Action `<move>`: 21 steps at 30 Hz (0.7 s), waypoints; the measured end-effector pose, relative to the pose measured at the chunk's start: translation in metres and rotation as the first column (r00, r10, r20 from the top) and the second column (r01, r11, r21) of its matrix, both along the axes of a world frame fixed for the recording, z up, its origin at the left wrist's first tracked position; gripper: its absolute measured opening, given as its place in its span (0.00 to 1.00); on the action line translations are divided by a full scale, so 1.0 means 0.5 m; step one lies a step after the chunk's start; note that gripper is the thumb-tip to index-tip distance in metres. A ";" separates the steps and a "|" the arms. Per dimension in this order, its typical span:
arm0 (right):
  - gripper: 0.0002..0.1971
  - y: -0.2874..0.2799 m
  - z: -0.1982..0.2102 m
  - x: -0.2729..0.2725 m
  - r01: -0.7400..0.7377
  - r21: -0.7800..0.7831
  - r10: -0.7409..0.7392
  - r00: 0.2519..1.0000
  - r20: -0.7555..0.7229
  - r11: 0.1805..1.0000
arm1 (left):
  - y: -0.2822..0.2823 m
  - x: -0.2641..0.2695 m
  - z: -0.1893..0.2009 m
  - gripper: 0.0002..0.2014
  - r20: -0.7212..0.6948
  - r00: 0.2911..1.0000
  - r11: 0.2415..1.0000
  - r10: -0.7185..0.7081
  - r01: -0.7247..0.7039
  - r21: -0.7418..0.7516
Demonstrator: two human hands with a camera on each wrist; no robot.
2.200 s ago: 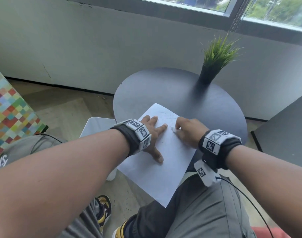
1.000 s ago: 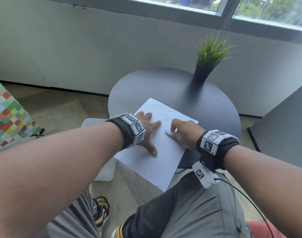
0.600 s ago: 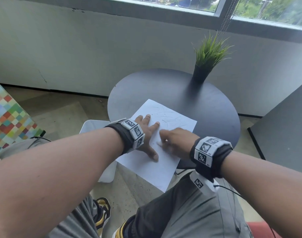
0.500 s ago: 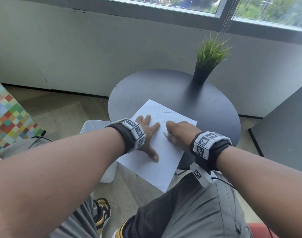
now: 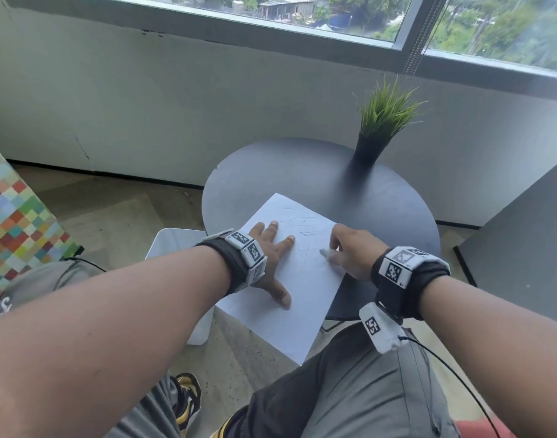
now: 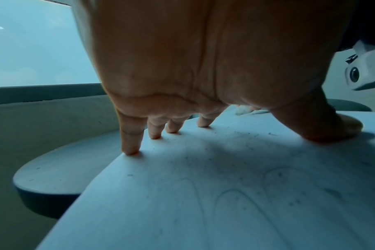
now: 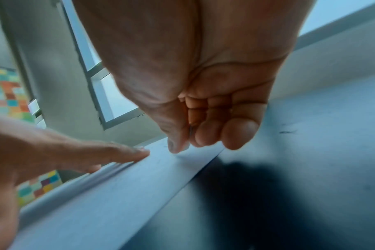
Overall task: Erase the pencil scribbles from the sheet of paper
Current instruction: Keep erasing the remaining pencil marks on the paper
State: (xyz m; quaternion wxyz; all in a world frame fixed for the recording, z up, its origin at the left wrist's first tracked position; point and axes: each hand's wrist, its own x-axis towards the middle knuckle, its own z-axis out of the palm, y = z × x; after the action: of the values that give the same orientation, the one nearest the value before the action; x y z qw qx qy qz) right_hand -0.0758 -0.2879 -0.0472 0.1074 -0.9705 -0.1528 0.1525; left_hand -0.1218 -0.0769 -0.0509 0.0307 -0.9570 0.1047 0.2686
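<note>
A white sheet of paper lies on the round dark table, its near corner hanging over the edge. Faint pencil scribbles show on its far half. My left hand lies flat with spread fingers pressing the paper down. My right hand has its fingers curled and pinches a small white eraser against the sheet near its right edge. In the right wrist view the right hand touches the paper and hides the eraser.
A potted grass plant stands at the table's far right. A white stool sits left of the table, below its edge. A dark panel rises on the right. A multicoloured checked surface is at the far left.
My right hand has slid back and forth over the sheet with the eraser and now sits further right than half a second ago. The left hand stays pressed on the paper.
</note>
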 end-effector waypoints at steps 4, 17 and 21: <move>0.14 -0.025 0.004 -0.010 0.092 0.180 -0.086 0.996 -0.040 0.979 | -0.007 -0.020 0.009 0.67 0.005 0.998 0.998 -0.057 0.057 0.012; 0.11 -0.032 -0.019 -0.020 0.099 0.193 -0.082 0.992 -0.092 0.976 | 0.063 -0.030 0.007 0.29 0.186 0.944 0.960 0.272 -0.254 -0.119; 0.10 -0.076 -0.001 -0.001 0.122 0.161 -0.120 0.993 -0.021 0.979 | 0.107 -0.029 0.017 0.28 0.161 0.871 0.883 0.465 -0.444 -0.149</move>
State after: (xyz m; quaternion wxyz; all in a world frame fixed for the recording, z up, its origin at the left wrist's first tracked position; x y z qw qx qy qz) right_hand -0.0764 -0.3257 -0.0479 0.1958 -0.9652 -0.1048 0.1380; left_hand -0.1364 -0.0233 -0.0426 -0.0748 -0.9763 -0.1128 0.1688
